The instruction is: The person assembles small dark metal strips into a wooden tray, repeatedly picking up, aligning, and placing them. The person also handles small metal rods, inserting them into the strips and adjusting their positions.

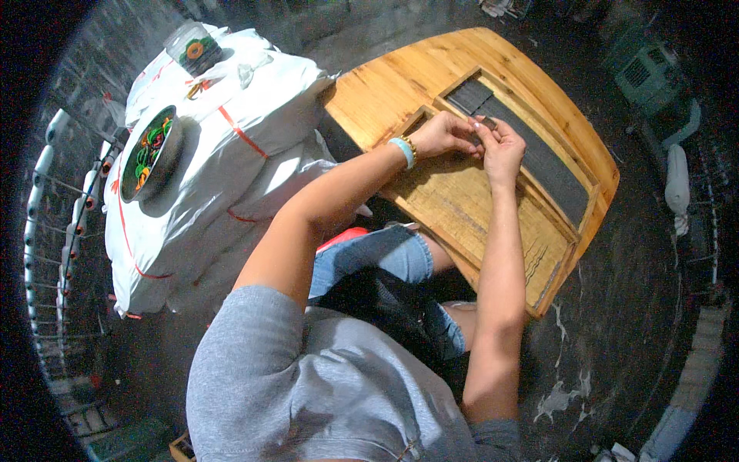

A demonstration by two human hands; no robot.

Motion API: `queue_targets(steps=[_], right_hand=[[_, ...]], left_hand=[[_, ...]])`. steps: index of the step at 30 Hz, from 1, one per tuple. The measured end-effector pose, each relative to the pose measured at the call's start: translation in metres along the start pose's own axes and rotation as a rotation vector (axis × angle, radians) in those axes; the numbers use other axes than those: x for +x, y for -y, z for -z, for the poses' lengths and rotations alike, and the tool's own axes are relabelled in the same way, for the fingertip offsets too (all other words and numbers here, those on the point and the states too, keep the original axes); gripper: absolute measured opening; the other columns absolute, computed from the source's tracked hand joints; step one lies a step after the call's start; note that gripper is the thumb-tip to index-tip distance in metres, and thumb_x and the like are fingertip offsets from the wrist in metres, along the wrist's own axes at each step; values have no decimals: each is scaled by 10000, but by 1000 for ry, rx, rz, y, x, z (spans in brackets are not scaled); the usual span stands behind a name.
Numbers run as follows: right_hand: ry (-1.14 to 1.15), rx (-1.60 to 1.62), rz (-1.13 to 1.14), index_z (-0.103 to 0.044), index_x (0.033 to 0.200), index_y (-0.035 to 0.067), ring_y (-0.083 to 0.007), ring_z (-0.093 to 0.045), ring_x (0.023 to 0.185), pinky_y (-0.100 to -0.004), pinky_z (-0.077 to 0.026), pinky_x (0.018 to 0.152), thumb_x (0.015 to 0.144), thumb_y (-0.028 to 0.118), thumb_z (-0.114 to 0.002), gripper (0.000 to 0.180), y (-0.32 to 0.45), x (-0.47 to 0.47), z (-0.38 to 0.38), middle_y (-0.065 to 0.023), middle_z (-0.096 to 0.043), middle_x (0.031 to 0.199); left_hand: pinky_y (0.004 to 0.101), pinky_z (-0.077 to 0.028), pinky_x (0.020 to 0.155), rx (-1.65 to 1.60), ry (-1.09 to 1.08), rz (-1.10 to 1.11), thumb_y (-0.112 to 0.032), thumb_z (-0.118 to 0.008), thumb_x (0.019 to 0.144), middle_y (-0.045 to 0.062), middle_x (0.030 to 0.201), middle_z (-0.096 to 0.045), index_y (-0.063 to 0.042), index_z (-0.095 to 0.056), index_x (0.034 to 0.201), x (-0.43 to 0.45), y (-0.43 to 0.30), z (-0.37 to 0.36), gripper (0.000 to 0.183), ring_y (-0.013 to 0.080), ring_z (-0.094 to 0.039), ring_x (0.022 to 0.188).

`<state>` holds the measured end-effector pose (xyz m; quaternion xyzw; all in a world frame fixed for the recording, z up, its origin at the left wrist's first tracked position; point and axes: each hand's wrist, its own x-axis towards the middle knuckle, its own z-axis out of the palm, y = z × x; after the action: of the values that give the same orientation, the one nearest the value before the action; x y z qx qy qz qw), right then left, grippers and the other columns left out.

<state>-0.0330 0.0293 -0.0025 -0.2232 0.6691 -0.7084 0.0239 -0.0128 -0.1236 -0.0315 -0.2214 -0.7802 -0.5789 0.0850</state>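
Observation:
My left hand point(443, 136) and my right hand point(500, 144) meet above a wooden table point(392, 72), fingertips close together. Between the right thumb and fingers is a small dark piece point(488, 123), too small to name. What the left fingers pinch is mostly hidden. Behind the hands lies a long wooden tray point(590, 199) holding rows of thin dark grey strips point(554, 167). Below them is a wider, shallow wooden tray point(456, 199) with a few thin dark strands point(537, 260) near its right end.
White sacks point(202, 231) tied with red string are piled at the left. On them stand a round bowl point(176, 159) of green and orange rings and a clear plastic container point(193, 49). A green machine point(649, 78) is at the far right. My knees are beside the table's near edge.

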Motion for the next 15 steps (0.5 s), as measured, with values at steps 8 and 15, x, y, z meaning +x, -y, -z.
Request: queue_targets(steps=[8,15], right_hand=[[-36,97,-36,-649,934,3,-49,-589,655,-180,-442,490,834,28,-601,113,-1,-2,4,-41,-676,805],[-60,124,-15,-642,937,7,-70,-611,686,-192,-474,517,840,21,-599,106,-1,-6,7,-45,-674,836]], left_hand=[[327,-339,1009,-108,38,96,-64,-734,724,20,941,-678,-39,-683,969,4,-5,-2,252,151,-504,1111],[318,-438,903,131,73,-42,-117,-716,753,40,943,-685,-57,-673,997,10,-9,1,255,117,-581,945]])
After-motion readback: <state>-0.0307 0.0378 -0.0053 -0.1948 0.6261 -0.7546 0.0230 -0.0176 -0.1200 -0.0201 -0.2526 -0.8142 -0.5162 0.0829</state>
